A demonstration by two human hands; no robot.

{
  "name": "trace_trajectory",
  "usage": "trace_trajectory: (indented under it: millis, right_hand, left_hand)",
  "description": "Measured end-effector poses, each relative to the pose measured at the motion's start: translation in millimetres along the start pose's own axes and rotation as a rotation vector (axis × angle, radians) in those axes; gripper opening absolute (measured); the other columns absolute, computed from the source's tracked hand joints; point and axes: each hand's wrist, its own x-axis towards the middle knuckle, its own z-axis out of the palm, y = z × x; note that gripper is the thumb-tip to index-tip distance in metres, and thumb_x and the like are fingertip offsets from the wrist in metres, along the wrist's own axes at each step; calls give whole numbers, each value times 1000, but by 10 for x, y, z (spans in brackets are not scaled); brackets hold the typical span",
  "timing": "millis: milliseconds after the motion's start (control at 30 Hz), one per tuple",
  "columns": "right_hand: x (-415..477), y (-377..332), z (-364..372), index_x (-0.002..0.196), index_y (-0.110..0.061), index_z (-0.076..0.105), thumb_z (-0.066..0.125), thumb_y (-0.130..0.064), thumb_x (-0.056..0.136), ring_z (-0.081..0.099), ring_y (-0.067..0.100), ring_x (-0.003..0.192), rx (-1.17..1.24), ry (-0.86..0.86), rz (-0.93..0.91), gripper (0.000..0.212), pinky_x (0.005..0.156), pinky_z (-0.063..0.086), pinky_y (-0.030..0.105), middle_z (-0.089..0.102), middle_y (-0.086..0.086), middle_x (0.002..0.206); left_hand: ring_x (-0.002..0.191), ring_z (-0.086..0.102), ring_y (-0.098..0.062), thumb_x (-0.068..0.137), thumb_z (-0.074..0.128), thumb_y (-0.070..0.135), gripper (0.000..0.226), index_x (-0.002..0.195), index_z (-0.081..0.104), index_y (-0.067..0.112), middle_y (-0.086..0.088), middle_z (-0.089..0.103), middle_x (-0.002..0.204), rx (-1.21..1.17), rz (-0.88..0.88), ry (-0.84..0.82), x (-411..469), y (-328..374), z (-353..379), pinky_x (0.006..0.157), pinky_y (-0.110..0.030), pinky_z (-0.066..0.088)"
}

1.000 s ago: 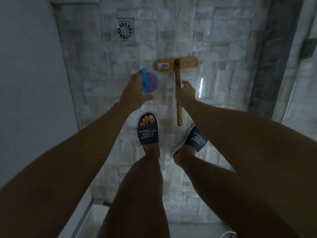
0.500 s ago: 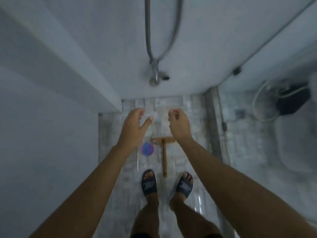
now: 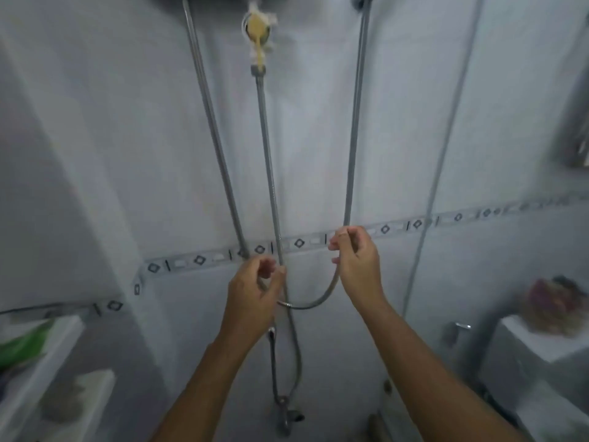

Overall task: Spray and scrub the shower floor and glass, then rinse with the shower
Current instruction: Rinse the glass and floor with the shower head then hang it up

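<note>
nearest the camera, two bare forearms reach up and forward. the left hand point(image 3: 255, 293) has its fingers curled round the left leg of a flexible silver metal shower hose point(image 3: 306, 306), though blur softens the grip. the right hand point(image 3: 358, 260), a little higher, pinches the right leg of the same hose between thumb and fingertips, and the hose sags in a u between the two hands. below them a chrome wall tap point(image 3: 287, 409) sits low on the wall. a second thin metal hose point(image 3: 267, 138) drops towards it from a yellowed round wall fitting point(image 3: 258, 27). behind all this is the pale tiled wall point(image 3: 95, 122), crossed by a patterned border strip point(image 3: 414, 224). the hose's right leg climbs to what looks like a dark shower head point(image 3: 359, 0), cut off by the top edge. the shower floor is out of view. neither hand holds a spray or brush, so this reads as the start of the rinse step, with the hose being gathered. the next move calls for lifting the head off its mount and freeing one hand to open the tap.
</note>
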Motion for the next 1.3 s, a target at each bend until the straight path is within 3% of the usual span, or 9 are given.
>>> trace_trajectory:
  millis: [333,533,633,700,767,867,1000,1167,1300]
  right_hand:
    - [1431,-1790,-276,93,-23,59,50,-37,102,68,21,85,-51,81,-289,19,81,57,52,70,3,88]
    - [2138,-2497,-357,116,-17,58,50,-37,104,62,12,86,-52,50,-420,25,68,46,16,64,-3,100]
    - [2501,-2771,-309,143,-14,45,53,-41,102,58,17,117,-51,39,-473,49,88,44,16,57,3,132]
    - [2630,-2904,-241,152,-14,34,54,-41,102,54,19,124,-63,34,-484,61,95,42,18,46,7,147]
    - [2755,-2982,-190,156,-12,27,55,-38,102,58,16,116,-49,7,-462,66,78,41,2,41,7,152]
    - [2914,-3054,-89,150,-10,37,57,-36,101,58,20,115,-62,-10,-461,59,81,40,17,55,8,137]
    - [3062,-3200,-52,120,-9,59,62,-21,99,58,11,74,1,27,-446,25,59,43,15,62,-1,96]
    - [3188,-3202,-85,104,-11,65,67,-18,96,61,12,74,61,42,-466,11,65,50,19,63,-4,83]
    - [3188,-3297,-74,100,-15,62,63,-18,98,59,10,69,155,46,-466,3,64,53,22,63,-4,82]
  left_hand:
    - [82,61,-8,97,62,31,15,102,64,17,3,65,90,104,232,3,1714,1346,390,73,-27,52]
    - [91,63,-18,96,60,38,26,109,63,16,-1,66,99,146,200,31,2499,1854,724,80,-35,55]
    - [95,62,-22,97,57,46,42,119,61,11,-2,66,101,219,114,22,2848,2020,949,85,-36,54]
    - [83,62,-24,97,55,47,42,98,65,6,-1,64,83,246,51,-11,2960,2054,1056,76,-33,51]
    - [65,57,-23,98,55,46,47,67,56,11,-1,55,64,238,2,-57,3005,2058,1189,63,-31,44]
    - [65,57,-22,101,51,39,45,66,53,11,-3,58,66,195,-14,-74,3059,2040,1351,63,-31,44]
    - [71,65,-17,106,43,34,35,98,62,6,-9,72,92,91,-14,-66,3095,2103,1397,60,-20,45]
    - [51,55,-21,106,39,37,38,102,55,3,-10,58,76,-119,-28,-82,2976,2186,1366,44,-26,48]
    - [48,34,-16,105,35,44,42,92,51,8,-3,43,67,-160,-43,-44,2904,2237,1266,38,-20,31]
